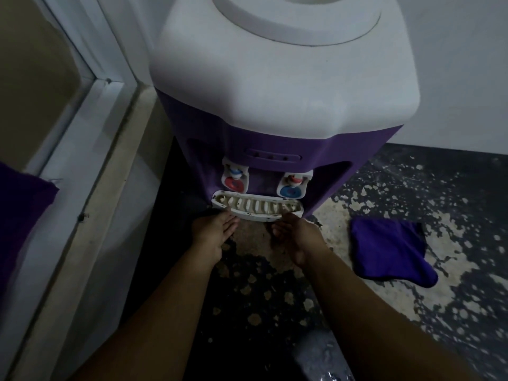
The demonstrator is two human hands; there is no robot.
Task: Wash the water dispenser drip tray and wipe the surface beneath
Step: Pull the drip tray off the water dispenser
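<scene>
Two hands at the drip tray (257, 209), dim light. The tray is seated in the front of the water dispenser (275, 78) (white top, purple body), directly under the two taps: red-disc tap (235, 180) on the left, blue-disc tap (292, 188) on the right. It is white with a slotted grille, and the slots and rim look stained brownish.

My left hand (213, 233) reaches to the tray's left front corner. Its fingers (229, 220) are extended and nearly straight, tips touching the front lip, holding nothing. My right hand (298, 237) reaches to the right front portion, palm turned inward. Its fingers (286, 219) are also extended, only lightly bent, with the tips at the lip. I see no finger curled round the tray. Whether any tip sits under the lip I cannot tell.

The floor (453, 215) is dark with pale flaked patches, palest just in front of the dispenser. A purple cloth (390, 248) lies crumpled on the floor to the right of my right hand, apart from it. A white door frame (90, 149) runs along the left, and more purple fabric (22, 204) shows at the left edge.
</scene>
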